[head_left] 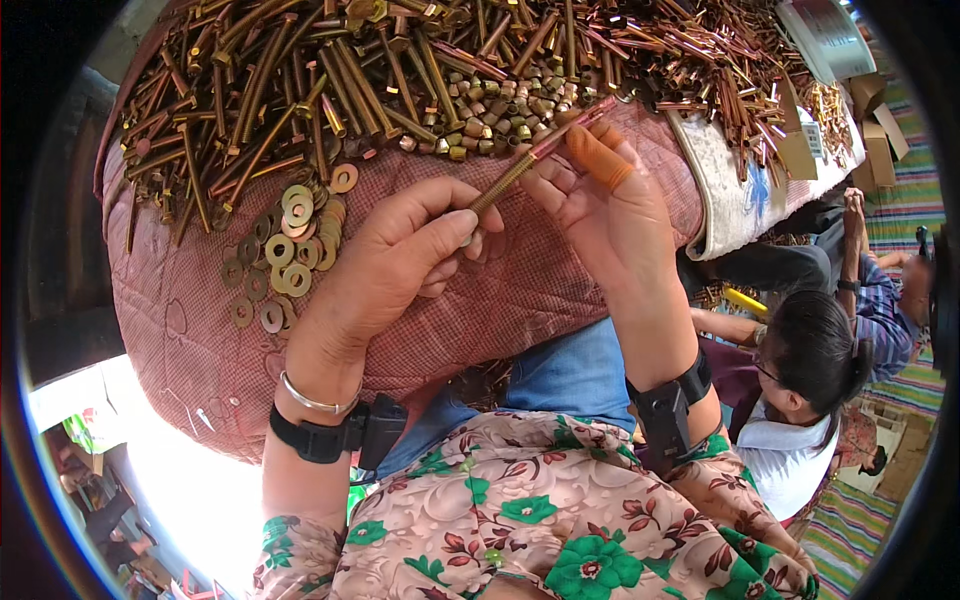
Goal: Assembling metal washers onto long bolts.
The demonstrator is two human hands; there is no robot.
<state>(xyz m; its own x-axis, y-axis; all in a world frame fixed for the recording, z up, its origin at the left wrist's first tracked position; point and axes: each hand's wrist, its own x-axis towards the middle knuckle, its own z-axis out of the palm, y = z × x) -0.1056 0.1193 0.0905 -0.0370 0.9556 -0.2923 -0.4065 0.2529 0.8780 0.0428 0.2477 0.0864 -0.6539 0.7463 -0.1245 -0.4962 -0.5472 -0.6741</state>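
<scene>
A long threaded bolt (497, 188) slants up to the right between my hands, above the cloth. My left hand (405, 240) is closed round its lower end, thumb pressed along it. On its upper part sits a shiny reddish metal sleeve (548, 145), and the fingers of my right hand (615, 205) close on that. One right digit wears an orange finger cover (598, 158). Flat washers (292, 245) lie in a loose heap left of my left hand. Short cone-shaped nuts (510, 112) are piled just beyond my hands.
Long bolts (270, 85) cover the far left of the cloth-covered work surface (180, 330). Thin metal sleeves (700, 60) spread over the far right, near a white tub (828, 40) and open cardboard boxes (795, 130). A person (805, 370) sits close on my right.
</scene>
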